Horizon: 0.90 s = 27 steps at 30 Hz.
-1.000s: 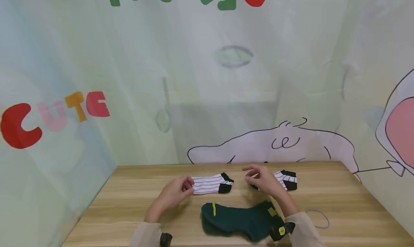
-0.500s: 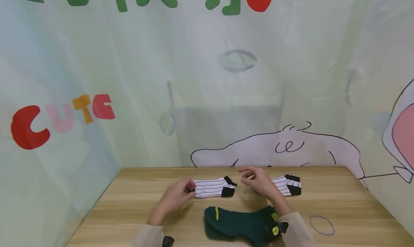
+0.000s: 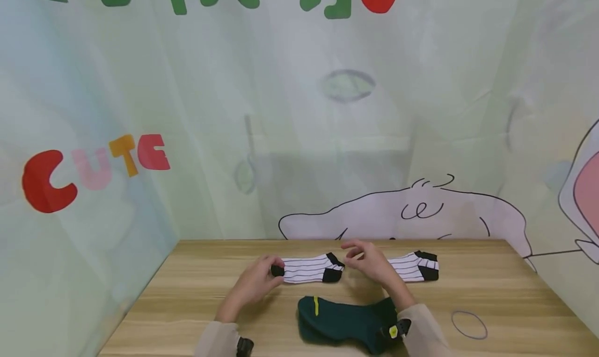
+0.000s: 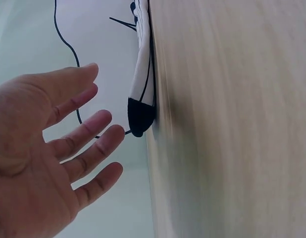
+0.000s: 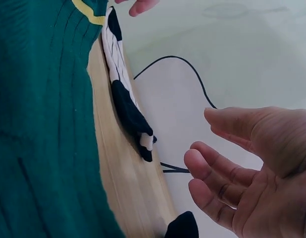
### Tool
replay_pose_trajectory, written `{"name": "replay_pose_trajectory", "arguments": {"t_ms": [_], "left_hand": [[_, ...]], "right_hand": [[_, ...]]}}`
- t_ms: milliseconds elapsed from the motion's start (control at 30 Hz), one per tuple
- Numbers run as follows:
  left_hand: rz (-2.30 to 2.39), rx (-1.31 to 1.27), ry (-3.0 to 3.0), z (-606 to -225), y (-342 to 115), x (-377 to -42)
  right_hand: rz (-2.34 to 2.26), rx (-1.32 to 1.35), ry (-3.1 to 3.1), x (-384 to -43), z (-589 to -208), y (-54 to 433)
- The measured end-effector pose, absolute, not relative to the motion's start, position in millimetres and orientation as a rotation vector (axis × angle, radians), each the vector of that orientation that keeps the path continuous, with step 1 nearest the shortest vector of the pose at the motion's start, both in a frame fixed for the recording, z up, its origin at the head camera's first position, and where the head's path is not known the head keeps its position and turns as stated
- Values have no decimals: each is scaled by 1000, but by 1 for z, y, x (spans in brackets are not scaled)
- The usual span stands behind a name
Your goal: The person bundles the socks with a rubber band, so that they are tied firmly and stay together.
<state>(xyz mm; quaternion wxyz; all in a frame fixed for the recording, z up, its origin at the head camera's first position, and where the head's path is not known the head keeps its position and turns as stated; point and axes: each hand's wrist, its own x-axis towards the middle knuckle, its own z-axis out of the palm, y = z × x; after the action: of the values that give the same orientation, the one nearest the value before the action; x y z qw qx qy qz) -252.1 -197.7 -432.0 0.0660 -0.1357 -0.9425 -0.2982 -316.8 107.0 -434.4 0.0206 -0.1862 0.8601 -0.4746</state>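
Note:
Two white ankle socks with thin dark stripes and black toe and heel patches lie flat near the table's back edge. At the toe end of the left striped sock [image 3: 306,270] is my left hand [image 3: 255,281]. The left wrist view shows this hand [image 4: 49,144] with loosely bent fingers, apart from the black toe [image 4: 141,116]. My right hand [image 3: 372,263] hovers between the socks, hiding the toe of the right striped sock [image 3: 409,267]. Its fingers [image 5: 212,163] are relaxed and hold nothing. A dark green sock bundle [image 3: 343,320] with a yellow stripe lies nearer me, partly under the right wrist.
A thin loop [image 3: 469,325] lies on the wooden table [image 3: 510,300] at the right. A printed curtain [image 3: 299,139] with drawings and letters hangs behind the table and along its sides.
My right hand has shifted left, away from the right striped sock. The left hand has drawn slightly off the left sock, baring its black toe. The head view has turned a little.

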Motion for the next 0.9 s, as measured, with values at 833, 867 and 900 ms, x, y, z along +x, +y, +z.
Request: {"name": "replay_pose_trajectory", "arguments": {"t_ms": [833,867,900], "left_hand": [[-989,-441,-2910,-437,-214,-253],[-993,-451,-2912,-438,-214,-253],[-992,-465,-2914,-438,-215,-253]], "right_hand": [[-1349,-648,2607,-319,-453,102],[-1350,-655,2604,-319,-453,102],[-1349,-669,2602,-319,-454,102]]}}
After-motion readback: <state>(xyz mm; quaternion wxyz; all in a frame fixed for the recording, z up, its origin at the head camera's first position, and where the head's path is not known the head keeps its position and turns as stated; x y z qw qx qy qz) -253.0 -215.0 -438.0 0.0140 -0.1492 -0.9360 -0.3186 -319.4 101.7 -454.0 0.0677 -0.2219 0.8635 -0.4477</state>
